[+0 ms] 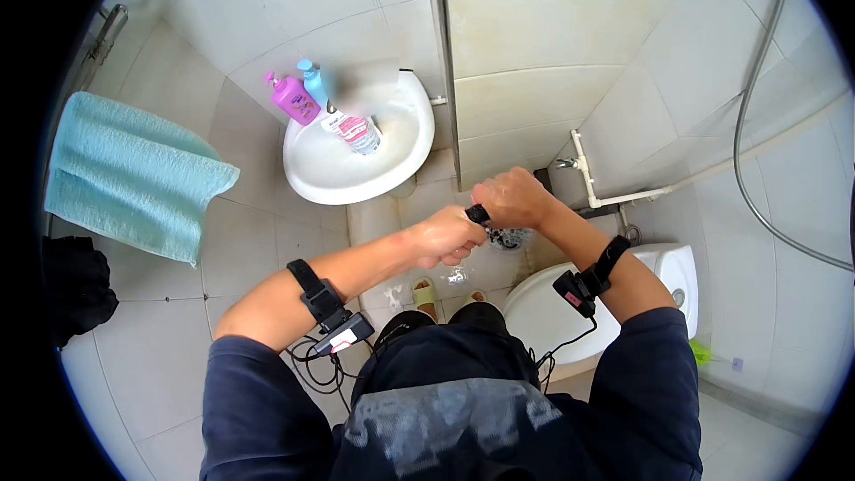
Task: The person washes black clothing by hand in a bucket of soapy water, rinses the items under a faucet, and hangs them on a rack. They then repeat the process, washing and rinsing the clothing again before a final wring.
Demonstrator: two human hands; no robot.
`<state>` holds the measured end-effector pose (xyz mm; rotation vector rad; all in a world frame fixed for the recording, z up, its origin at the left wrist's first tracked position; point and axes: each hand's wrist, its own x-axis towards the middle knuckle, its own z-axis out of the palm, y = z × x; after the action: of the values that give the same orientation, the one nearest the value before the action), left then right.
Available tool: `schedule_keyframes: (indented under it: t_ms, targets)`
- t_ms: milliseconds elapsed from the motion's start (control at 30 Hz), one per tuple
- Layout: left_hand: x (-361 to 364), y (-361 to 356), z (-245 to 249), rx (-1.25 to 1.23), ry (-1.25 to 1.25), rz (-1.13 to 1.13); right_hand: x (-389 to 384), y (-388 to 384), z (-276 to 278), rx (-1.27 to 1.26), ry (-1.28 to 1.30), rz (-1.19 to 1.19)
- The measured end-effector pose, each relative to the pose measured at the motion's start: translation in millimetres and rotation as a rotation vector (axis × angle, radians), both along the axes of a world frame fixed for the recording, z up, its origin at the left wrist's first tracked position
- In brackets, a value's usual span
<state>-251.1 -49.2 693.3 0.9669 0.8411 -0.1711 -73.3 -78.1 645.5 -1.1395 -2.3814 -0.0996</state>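
Observation:
My left hand point(448, 236) is closed in a fist, its skin glossy as if wet. Just above and to its right, my right hand point(512, 198) is also closed. Between the two hands shows a short piece of dark, rough-looking material point(478, 214); I cannot tell what it is. Most of it is hidden by the fingers. A black-and-white speckled thing point(508, 239) shows below my right hand, partly covered by it. Both forearms wear black straps with small devices point(337, 319) and cables.
Ahead on the left stands a white washbasin point(356, 183) with a pink pump bottle point(294, 100), a blue pump bottle point(313, 82) and a pink-and-white package point(358, 133). A turquoise towel point(134, 174) hangs at left. The toilet point(561, 312) is at right, below white pipes point(588, 169).

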Motion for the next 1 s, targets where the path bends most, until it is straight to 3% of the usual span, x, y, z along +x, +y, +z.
schedule_keyframes:
  t_ms: [133,233,267,333,367,400,467,533,600,667,800,867,933,1000]
  targets:
    - [-14,13,2,-0.106,-0.088,0.024,-9,15,13,-0.057,0.052,0.041]
    - [-18,25,22,0.466,-0.057,-0.011,-15,22,29,-0.142,0.133,-0.123]
    - [-24,29,21,0.466,-0.056,0.003,-17,23,30,-0.143,0.130,-0.110]
    - [-37,37,17,1.112,-0.164,0.116,-23,25,31,-0.185,0.182,-0.258]
    - [-44,39,35,1.000,0.030,0.033,-28,25,35,-0.187,0.181,-0.245]
    - [-51,41,33,1.000,0.038,0.045,-33,25,44,-0.267,0.310,-0.277]
    - [-65,41,28,0.921,-0.146,0.287,-47,21,55,-0.352,0.438,-0.307]
    - [-73,38,34,0.847,-0.156,0.289,-64,21,62,-0.411,0.628,-0.376]
    - [-80,36,35,0.602,-0.345,0.439,-81,18,66,-0.483,0.635,-0.351]
    - [-86,35,40,0.569,-0.387,0.516,-91,18,66,-0.552,0.638,-0.320]
    - [-113,42,38,0.496,-0.543,0.582,-102,21,81,-0.863,0.932,-0.145]
    - [-124,44,41,0.492,-0.567,0.604,-105,24,88,-1.179,1.237,-0.101]
    - [-133,44,44,0.469,-0.625,0.623,-110,26,84,-1.161,1.252,-0.022]
    - [-139,44,48,0.491,-0.631,0.634,-117,29,89,-1.301,1.468,0.111]
